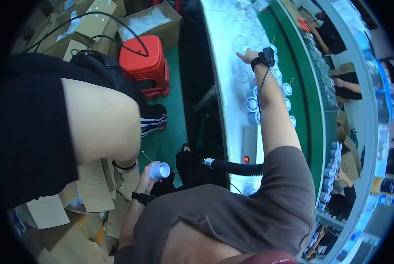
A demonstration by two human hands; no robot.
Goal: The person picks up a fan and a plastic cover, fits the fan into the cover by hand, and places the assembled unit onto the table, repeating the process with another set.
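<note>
Low at my left side, my left hand (pixel 145 181) is closed around a white cup-shaped plastic part (pixel 160 170), its round mouth facing right. A thin pale wire rises beside that hand. My right arm stretches far across the white worktable (pixel 225 88). At its end my right hand (pixel 248 56) has its fingers stretched out, nothing visible in them, near clear round plastic pieces (pixel 242 40). Beside and beyond my right forearm stand several white round parts (pixel 252 104) with slotted faces, some with thin wires.
A grey box with a red switch (pixel 246 159) and a black ribbed hose (pixel 236 167) lie near me. Past the table runs a green conveyor belt (pixel 309 132), with co-workers beyond. At left are another person's bent arm (pixel 102 119), a red stool (pixel 144 55) and cardboard boxes (pixel 93 187).
</note>
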